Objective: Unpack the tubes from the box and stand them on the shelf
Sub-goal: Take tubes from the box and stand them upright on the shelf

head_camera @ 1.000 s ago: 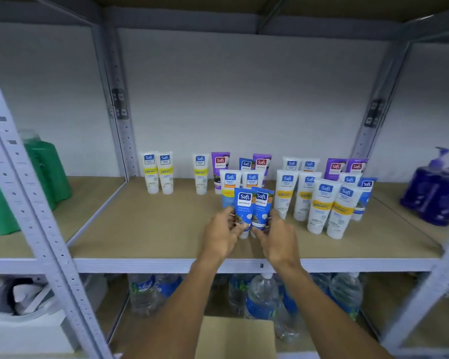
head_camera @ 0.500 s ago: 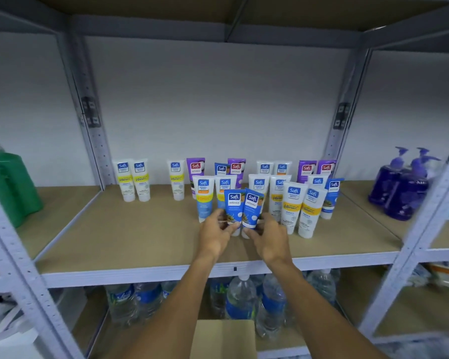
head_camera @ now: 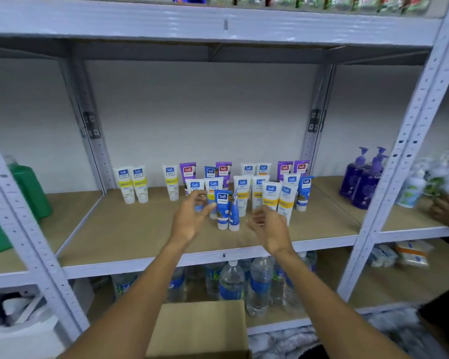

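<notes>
Two blue tubes (head_camera: 224,209) stand cap-down near the front of the tan shelf board (head_camera: 130,229), one facing me, the other turned edge-on. Behind them stand several white, yellow-banded, blue and purple tubes (head_camera: 270,195) in rows. My left hand (head_camera: 189,216) hovers just left of the two blue tubes with fingers spread and holds nothing. My right hand (head_camera: 268,226) hovers to their right, fingers relaxed, also empty. The cardboard box (head_camera: 200,330) sits below, at the bottom middle, in front of the lower shelf.
Grey metal uprights (head_camera: 410,156) frame the bay. Green containers (head_camera: 29,190) stand at left, purple pump bottles (head_camera: 360,180) at right. Another person's hand (head_camera: 445,211) reaches among white bottles at the far right. Water bottles (head_camera: 231,281) fill the shelf below.
Both hands have let go of the two blue tubes and drawn apart and back. The tubes now stand alone on the shelf. The camera has tilted up and to the right.
</notes>
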